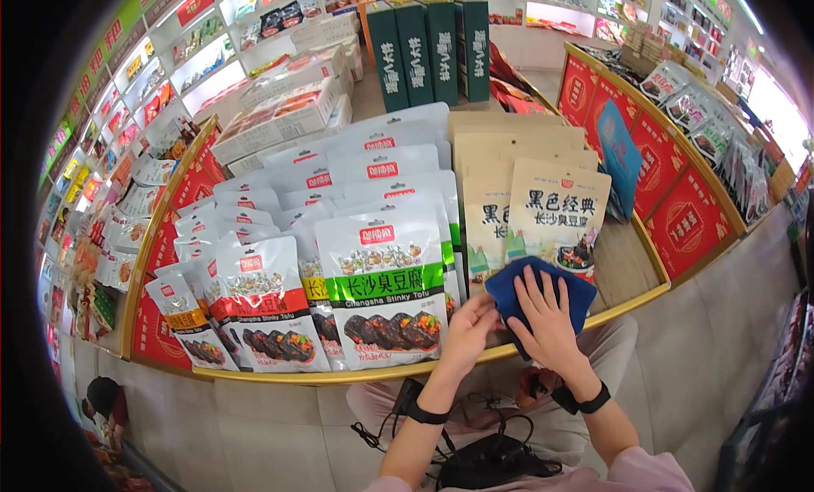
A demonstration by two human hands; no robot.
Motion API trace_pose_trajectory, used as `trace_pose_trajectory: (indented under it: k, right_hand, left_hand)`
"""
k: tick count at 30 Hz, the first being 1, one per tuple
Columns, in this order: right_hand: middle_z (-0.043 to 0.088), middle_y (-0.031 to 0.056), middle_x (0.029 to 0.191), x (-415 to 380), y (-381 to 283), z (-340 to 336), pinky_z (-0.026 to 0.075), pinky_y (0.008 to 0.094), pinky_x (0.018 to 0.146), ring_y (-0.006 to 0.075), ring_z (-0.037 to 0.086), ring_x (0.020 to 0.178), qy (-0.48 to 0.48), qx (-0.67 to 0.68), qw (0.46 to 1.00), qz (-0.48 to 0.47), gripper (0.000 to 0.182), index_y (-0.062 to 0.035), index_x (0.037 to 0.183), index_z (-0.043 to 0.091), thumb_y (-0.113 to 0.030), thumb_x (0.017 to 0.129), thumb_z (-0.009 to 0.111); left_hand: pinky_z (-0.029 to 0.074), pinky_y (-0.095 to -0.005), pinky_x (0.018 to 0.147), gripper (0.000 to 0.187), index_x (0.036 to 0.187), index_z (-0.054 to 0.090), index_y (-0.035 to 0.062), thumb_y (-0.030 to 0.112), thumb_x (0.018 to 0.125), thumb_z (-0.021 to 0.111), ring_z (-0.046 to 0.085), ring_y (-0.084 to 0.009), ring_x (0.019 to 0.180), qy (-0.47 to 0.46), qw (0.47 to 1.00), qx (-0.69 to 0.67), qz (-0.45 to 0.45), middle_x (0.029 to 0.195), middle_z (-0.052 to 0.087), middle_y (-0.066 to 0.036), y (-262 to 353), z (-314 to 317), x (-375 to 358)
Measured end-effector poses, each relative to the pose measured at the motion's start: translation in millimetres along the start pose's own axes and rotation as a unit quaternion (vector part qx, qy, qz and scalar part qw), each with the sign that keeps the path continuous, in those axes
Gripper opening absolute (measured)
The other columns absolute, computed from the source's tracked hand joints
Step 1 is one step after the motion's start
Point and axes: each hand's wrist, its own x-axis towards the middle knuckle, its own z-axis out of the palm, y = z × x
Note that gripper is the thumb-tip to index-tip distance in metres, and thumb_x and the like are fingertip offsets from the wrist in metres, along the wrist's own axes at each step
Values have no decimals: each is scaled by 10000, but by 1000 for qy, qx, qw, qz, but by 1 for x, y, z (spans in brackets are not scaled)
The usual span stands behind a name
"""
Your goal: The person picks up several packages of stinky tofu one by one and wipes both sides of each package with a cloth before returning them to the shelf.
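My right hand (pixel 547 318) presses a folded dark-blue cloth (pixel 506 297) against the lower front of a tan stinky tofu pouch (pixel 560 208). Its fingers are spread over the cloth, holding it there. Beside the cloth's left edge is my left hand (pixel 471 329), fingers bent and drawn together near the bottom of another tan pouch (pixel 487 205). What lies between those fingertips is hidden. Just left stands a silver pouch with a green band (pixel 386 280), and further left a silver pouch with a red band (pixel 264 301).
A gold-edged display stand (pixel 339 376) holds rows of upright pouches. Behind them are dark-green boxes (pixel 415 55) and stacked white boxes (pixel 284 111). A blue packet (pixel 619 157) leans at the right. Another red-sided stand (pixel 678 212) is beyond. A person (pixel 106 399) is low at left.
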Motion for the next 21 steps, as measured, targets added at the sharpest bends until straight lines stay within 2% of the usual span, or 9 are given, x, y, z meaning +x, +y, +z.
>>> trace_pose_trajectory:
  k: [3, 6, 10, 13, 17, 18, 19, 20, 21]
  right_hand:
    - [333, 176, 1669, -6, -2, -2, 143, 590, 1247, 432, 298, 1514, 1, 51, 999, -8, 638, -34, 1560, 430, -309, 1004, 578]
    - [365, 186, 1652, -14, -12, 0, 135, 611, 1242, 451, 311, 1507, 2, 108, 994, 20, 589, -23, 1524, 480, -261, 995, 583]
    - [362, 203, 1650, -25, -32, 10, 133, 616, 1240, 463, 310, 1504, 17, 137, 989, 55, 608, -19, 1517, 485, -283, 981, 602]
    - [403, 200, 1626, -30, -32, 17, 193, 634, 1217, 469, 353, 1474, 37, 95, 995, 21, 605, 8, 1443, 543, -331, 952, 643]
    - [430, 204, 1607, -29, -32, 32, 232, 652, 1194, 453, 392, 1449, 31, 66, 997, 27, 638, 4, 1455, 530, -344, 936, 660]
    - [510, 245, 1504, -28, -33, 32, 246, 662, 1189, 495, 445, 1384, 70, 27, 997, -11, 667, 23, 1435, 537, -316, 877, 672]
    - [480, 246, 1542, -34, -31, 39, 217, 650, 1209, 490, 414, 1423, 89, -20, 995, -27, 680, 33, 1461, 511, -348, 914, 647]
    - [594, 226, 1442, -32, -53, 29, 430, 514, 1085, 393, 564, 1297, 102, -40, 994, -29, 511, 12, 1401, 592, -286, 989, 647]
    - [541, 219, 1501, -23, -26, 26, 358, 542, 1140, 421, 493, 1364, 108, -52, 992, -46, 551, 3, 1437, 563, -310, 989, 638]
  left_hand:
    - [549, -273, 774, 307, 1327, 595, 4, 47, 1026, 631, 653, -110, 953, -47, 998, 49, 6, 1182, 703, -58, -1, -2, -1]
    - [519, -247, 786, 383, 1370, 609, 38, 53, 996, 691, 646, -83, 976, -55, 995, 83, -24, 1193, 713, -31, 1, 0, -3]
    - [524, -257, 869, 325, 1287, 669, 11, 128, 991, 737, 649, -69, 993, -35, 994, 95, -28, 1135, 733, -16, 5, 2, -6]
    - [520, -262, 902, 429, 1371, 605, -12, 180, 1007, 726, 640, -96, 1066, -22, 994, 103, -12, 1230, 703, -51, 6, 8, -5]
    - [480, -298, 1011, 467, 1409, 585, 2, 320, 1070, 628, 599, -114, 1126, -32, 993, 113, -2, 1265, 685, -18, -6, 0, 0]
    - [466, -330, 1041, 503, 1456, 561, 13, 364, 1097, 562, 593, -141, 1162, -32, 992, 117, -23, 1362, 646, -50, -28, -18, 8]
    - [405, -378, 1166, 620, 1531, 472, 5, 471, 1128, 405, 517, -229, 1380, -23, 973, 218, 80, 1520, 538, -159, -34, -17, 20]
    - [330, -380, 1230, 666, 1566, 426, 16, 505, 1136, 285, 443, -268, 1471, -37, 946, 255, 195, 1602, 437, -203, -19, -4, 29]
    - [353, -370, 1215, 695, 1549, 457, 24, 543, 1129, 265, 478, -268, 1450, -44, 997, -22, 63, 1558, 492, -220, -97, -18, 53]
